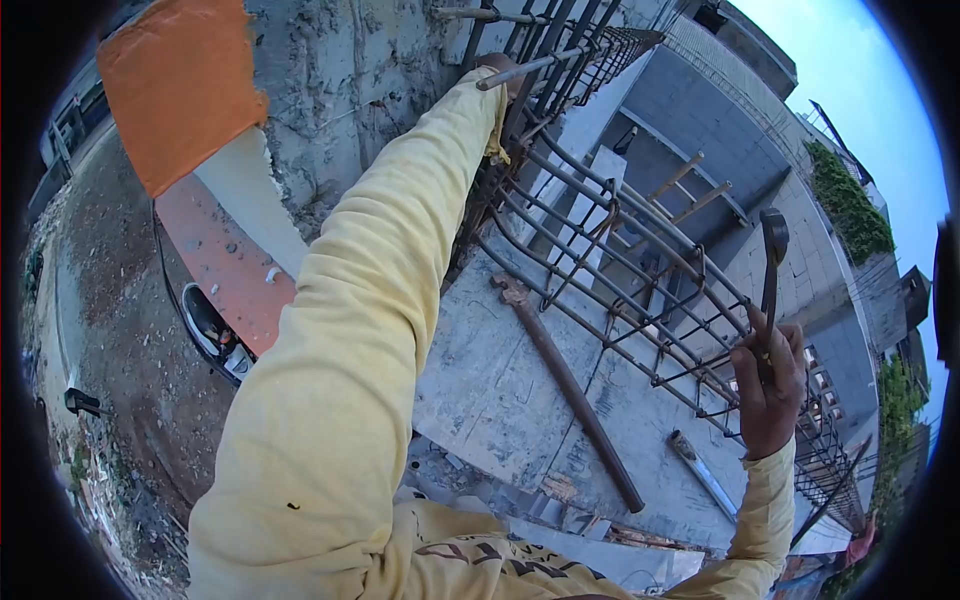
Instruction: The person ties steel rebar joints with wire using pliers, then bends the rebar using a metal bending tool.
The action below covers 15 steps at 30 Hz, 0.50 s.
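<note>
My left arm, in a yellow sleeve, reaches up to the vertical rebars [545, 75] by the concrete wall. Only a part of my left hand [497, 64] shows there, and its fingers are hidden behind the steel. Raised at the right, my right hand [772, 390] is closed around a dark metal hand tool [771, 265] with a rounded head pointing up. Beside that hand runs a rebar cage [620, 270] of long bars tied with stirrups. Below the cage, a long rusty steel bar [575, 390] with a forked head lies on the grey boards.
A pale tube [703, 475] lies on the grey boards [470, 390]. An orange panel [185, 90] hangs at the upper left, above a drop to muddy ground [110, 290]. Block walls [760, 210] stand beyond the cage. Debris lies near my body.
</note>
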{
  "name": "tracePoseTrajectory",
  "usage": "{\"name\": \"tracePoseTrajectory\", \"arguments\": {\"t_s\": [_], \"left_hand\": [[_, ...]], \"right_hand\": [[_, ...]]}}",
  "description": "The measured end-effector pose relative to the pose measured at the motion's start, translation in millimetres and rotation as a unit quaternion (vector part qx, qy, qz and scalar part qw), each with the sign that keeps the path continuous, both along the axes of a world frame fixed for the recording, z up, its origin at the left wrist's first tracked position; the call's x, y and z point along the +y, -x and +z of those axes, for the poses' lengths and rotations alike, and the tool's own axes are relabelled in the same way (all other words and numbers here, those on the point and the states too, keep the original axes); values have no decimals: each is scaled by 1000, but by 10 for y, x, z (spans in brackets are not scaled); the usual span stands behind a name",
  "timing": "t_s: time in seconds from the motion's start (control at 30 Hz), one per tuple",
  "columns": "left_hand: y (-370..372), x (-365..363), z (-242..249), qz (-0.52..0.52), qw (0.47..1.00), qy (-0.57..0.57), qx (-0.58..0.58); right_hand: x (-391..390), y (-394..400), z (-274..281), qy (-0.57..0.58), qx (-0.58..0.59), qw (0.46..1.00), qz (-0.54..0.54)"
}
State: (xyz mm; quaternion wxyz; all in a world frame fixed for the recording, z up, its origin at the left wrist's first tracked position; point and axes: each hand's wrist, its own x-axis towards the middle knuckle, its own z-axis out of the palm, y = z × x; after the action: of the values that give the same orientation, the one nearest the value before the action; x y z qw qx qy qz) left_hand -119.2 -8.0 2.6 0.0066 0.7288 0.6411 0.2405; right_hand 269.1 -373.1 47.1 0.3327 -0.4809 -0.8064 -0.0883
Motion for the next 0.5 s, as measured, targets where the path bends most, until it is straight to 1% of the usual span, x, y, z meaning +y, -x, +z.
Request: {"name": "tracePoseTrajectory", "arguments": {"t_s": [0.03, 0.1, 0.13, 0.17, 0.2, 0.27, 0.33, 0.37, 0.4, 0.47, 0.5], "left_hand": [[5, 16, 8, 11, 999, -6, 47], [17, 50, 27, 34, 989, -20, 139], [56, 93, 1, 28, 995, -5, 96], [7, -99, 79, 36, 998, 33, -43], [-42, -296, 159, 52, 980, 56, -184], [-41, -242, 130, 64, 981, 45, -176], [-18, -190, 116, 79, 978, 62, -183], [80, 75, -28, 48, 986, 39, -153], [242, 524, -295, 17, 992, 18, -123], [224, 474, -274, 33, 993, 21, -107], [213, 442, -258, 41, 994, 23, -99]], "right_hand": [[47, 82, 202, 17, 50, 998, -24], [311, -39, 598, 44, -25, 997, -61], [494, -44, 685, 47, -57, 995, -74], [682, -34, 775, 50, -89, 991, -86], [867, -24, 864, 53, -121, 986, -98], [1346, -35, 819, -8, -180, 983, -48], [1755, 82, 803, -31, -240, 970, -15], [1919, 197, 792, -21, -266, 963, -28], [2061, 339, 766, -10, -292, 956, -41], [2340, 590, 679, 40, -280, 958, -53], [2444, 691, 611, 19, -302, 952, -55]]}}
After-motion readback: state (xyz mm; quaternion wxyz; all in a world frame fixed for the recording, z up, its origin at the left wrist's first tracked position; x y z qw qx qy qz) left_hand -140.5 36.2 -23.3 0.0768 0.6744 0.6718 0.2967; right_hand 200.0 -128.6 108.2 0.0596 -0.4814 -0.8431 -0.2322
